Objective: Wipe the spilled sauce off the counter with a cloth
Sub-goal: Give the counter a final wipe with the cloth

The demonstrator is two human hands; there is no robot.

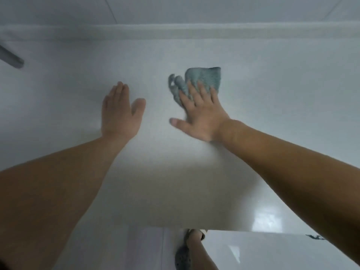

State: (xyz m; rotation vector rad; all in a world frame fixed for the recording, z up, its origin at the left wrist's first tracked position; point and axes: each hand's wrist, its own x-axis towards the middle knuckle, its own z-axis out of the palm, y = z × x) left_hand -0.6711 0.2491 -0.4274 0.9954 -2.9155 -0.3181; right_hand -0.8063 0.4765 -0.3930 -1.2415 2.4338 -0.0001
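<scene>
Head view: one cloth (pixel 202 80) under flat right hand (pixel 200 115); left hand (pixel 120 112) flat on one counter (pixel 272 94).

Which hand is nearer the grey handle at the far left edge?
Left. The left hand lies flat on the counter, right of the handle; the right hand presses the cloth, farther right.

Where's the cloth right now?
In the head view, the blue-grey cloth lies on the white counter, right of centre, pressed under the right hand's fingers; the left hand rests flat alongside.
</scene>
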